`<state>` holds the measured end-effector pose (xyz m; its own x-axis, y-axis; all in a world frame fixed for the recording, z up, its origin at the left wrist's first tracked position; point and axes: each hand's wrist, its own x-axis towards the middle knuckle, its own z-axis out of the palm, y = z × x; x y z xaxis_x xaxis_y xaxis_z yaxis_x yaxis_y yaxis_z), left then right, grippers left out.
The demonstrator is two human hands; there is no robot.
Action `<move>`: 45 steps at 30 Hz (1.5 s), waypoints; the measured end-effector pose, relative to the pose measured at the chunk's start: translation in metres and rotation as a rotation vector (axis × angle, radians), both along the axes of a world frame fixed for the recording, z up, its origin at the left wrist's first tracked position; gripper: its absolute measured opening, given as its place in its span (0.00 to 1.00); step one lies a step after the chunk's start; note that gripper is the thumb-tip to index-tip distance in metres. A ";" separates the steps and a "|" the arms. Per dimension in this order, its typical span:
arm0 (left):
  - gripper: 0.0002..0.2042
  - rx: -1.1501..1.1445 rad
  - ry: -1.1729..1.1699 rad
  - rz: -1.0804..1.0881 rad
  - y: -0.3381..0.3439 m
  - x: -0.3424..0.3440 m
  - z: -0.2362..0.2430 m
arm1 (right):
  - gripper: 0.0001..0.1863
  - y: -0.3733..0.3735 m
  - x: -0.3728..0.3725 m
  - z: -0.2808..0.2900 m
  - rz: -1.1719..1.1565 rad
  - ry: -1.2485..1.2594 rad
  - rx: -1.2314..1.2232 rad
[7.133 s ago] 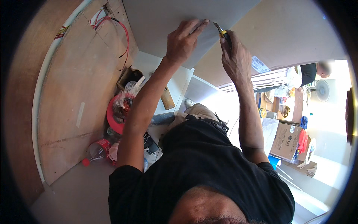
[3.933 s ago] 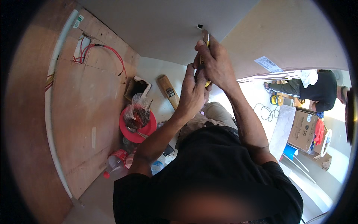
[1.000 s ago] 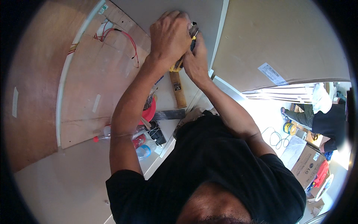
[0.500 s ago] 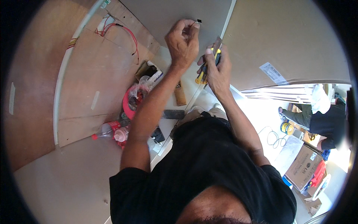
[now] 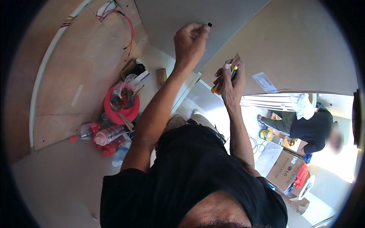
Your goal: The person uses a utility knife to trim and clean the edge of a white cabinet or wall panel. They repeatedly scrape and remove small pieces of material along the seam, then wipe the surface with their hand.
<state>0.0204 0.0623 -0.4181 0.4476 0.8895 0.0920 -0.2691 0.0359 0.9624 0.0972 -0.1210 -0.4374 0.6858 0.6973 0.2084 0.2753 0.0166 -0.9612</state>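
My left hand (image 5: 191, 45) is raised in front of a grey panel (image 5: 171, 19), thumb and forefinger pinched together. At their tips shows a small black piece (image 5: 210, 24); whether it touches the panel I cannot tell. Lower and to the right, my right hand (image 5: 232, 85) is wrapped round a yellow and black utility knife (image 5: 217, 88). Its blade (image 5: 236, 60) is out and points up, in front of a large brown cardboard sheet (image 5: 296, 45) with a white label. The two hands are apart.
At left, a red plate (image 5: 134, 112) holds a plastic bag and a spoon, beside several bottles (image 5: 106, 137) and an open small box (image 5: 133, 70). Red wires (image 5: 131, 30) hang from the wooden wall. At right, a person (image 5: 310, 127) bends near cardboard boxes (image 5: 283, 169).
My view has shifted, so the surroundings lie further left. My right hand with the knife sits lower and further from my left hand. The left hand keeps its pinch.
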 end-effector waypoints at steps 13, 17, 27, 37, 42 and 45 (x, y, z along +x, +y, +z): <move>0.08 1.435 0.417 0.395 0.026 -0.019 -0.001 | 0.14 -0.011 -0.025 -0.007 0.046 0.051 -0.178; 0.06 1.393 0.421 0.396 0.026 -0.015 -0.004 | 0.15 -0.001 -0.032 -0.012 0.087 0.047 -0.202; 0.07 -0.779 -0.648 -0.250 -0.012 0.021 -0.017 | 0.17 0.000 -0.029 -0.024 0.024 0.038 -0.128; 0.16 0.652 0.170 0.384 -0.005 0.002 -0.021 | 0.17 -0.029 -0.001 -0.040 -0.040 0.023 -0.181; 0.11 0.795 0.175 0.352 0.008 0.008 -0.021 | 0.14 -0.030 -0.006 -0.045 -0.053 0.108 -0.230; 0.08 0.214 -0.114 0.106 0.004 0.015 -0.021 | 0.13 -0.026 -0.010 -0.044 -0.030 0.100 -0.233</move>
